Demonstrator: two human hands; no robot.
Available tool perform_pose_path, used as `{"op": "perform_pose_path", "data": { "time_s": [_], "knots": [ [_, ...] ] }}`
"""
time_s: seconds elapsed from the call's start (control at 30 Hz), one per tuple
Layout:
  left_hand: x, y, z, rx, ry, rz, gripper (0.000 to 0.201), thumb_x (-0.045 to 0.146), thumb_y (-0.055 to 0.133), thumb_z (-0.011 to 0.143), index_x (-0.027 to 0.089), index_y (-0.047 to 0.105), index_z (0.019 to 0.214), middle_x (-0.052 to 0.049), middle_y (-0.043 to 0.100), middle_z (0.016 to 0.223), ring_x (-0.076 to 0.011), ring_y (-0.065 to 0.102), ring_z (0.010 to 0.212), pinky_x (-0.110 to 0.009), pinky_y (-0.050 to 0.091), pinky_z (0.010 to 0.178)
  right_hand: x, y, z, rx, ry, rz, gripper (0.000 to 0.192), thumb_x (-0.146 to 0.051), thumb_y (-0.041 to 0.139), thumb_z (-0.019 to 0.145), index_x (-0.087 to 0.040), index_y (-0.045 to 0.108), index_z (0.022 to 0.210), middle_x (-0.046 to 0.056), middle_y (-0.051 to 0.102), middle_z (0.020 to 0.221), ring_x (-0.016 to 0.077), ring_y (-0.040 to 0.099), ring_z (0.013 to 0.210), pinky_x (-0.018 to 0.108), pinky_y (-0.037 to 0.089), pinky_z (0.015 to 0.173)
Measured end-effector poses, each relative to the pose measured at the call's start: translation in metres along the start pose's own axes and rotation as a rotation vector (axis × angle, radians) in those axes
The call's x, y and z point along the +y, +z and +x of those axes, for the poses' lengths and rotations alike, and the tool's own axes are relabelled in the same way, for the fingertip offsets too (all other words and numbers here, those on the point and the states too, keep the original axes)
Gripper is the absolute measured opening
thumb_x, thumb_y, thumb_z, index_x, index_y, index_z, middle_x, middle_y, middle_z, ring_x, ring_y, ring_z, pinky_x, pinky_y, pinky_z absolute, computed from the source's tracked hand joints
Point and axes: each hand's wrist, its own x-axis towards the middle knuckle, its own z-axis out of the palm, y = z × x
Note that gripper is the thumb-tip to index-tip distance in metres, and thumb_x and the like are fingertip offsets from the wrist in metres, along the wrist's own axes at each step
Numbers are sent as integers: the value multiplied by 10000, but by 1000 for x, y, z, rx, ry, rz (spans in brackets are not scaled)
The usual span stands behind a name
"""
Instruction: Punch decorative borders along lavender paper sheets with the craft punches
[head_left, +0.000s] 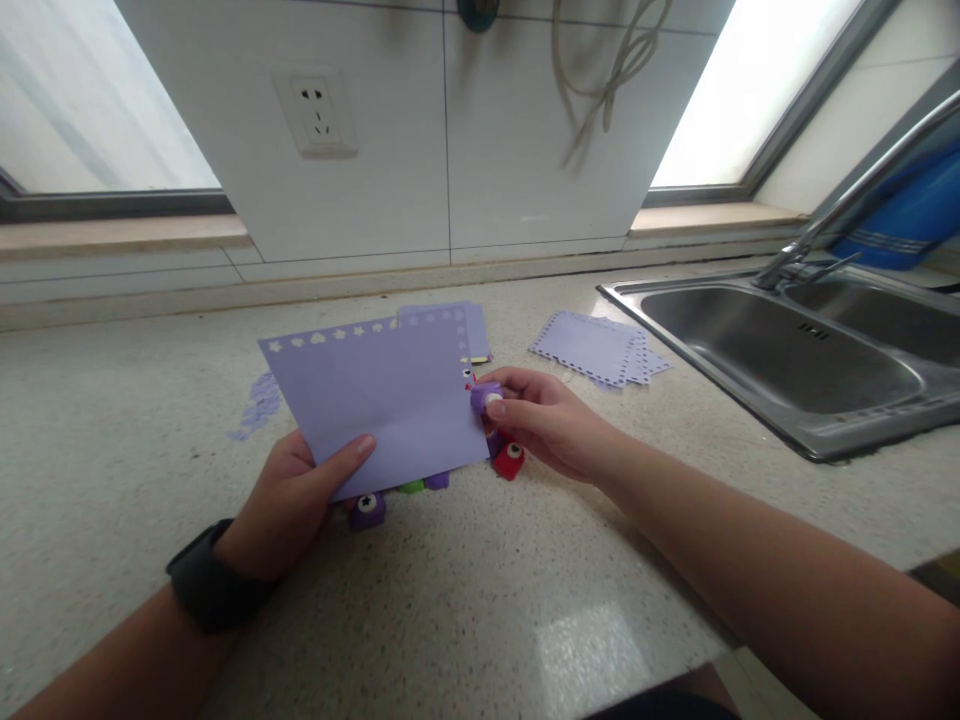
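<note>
Edge-punching in progress: left hand [289,495] pinches the purple card [382,395] at 7 o'clock, right hand [544,420] closed on the small punch [486,397] at 3 o'clock; next, presumably, press squarely.

The lilac paper sheet [390,395] carries a row of punched stars and hearts along its top edge. Below the sheet sit purple [367,511], green [411,487] and red [509,461] punches. Right of the sheet lies a lilac stack [596,347] with dotted borders. The countertop [465,600] beneath is speckled beige.
</note>
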Motion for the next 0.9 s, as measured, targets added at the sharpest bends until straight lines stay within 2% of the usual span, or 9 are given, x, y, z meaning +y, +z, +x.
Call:
{"op": "perform_pose_path", "data": {
  "time_s": [0.1, 0.2, 0.33, 0.6, 0.9],
  "knots": [
    [-1, -1, 0, -1, 5, -3, 483, 415, 851, 790, 126, 713, 1151, -116, 761, 1050, -138, 674, 709, -189, 558, 595, -1, 1, 0, 0, 0, -1, 457, -409, 852, 779, -147, 633, 1082, 29, 644, 851, 120, 606, 710, 255, 487, 597],
    [-2, -2, 0, -16, 13, -6, 472, 401, 838, 813, 138, 714, 1184, -108, 758, 1140, -161, 723, 870, -188, 591, 759, -1, 1, 0, -8, 3, -5, 477, -425, 844, 787, -146, 620, 1103, 26, 635, 834, 126, 605, 674, 247, 473, 526],
    [0, -1, -1, -31, 23, -13, 462, 403, 834, 818, 157, 712, 1190, -95, 730, 1250, -211, 712, 1096, -216, 579, 913, -1, 1, 0, -13, -1, -6, 471, -407, 841, 796, -141, 612, 1111, 23, 639, 833, 125, 620, 657, 240, 482, 507],
    [3, 2, -1, -26, 37, 30, 480, 435, 834, 807, 146, 712, 1171, -105, 730, 1247, -240, 709, 1122, -258, 574, 968, -1, 1, 0, -20, -9, -4, 433, -355, 843, 803, -148, 619, 1110, 15, 652, 835, 108, 627, 653, 226, 500, 526],
    [5, 2, -1, -29, 27, 62, 453, 450, 822, 817, 180, 711, 1164, -72, 740, 1231, -222, 717, 1088, -243, 590, 916, 0, 1, 1, -24, -18, 4, 412, -344, 845, 807, -152, 628, 1101, 7, 650, 811, 106, 631, 650, 226, 512, 540]
  ]
}}
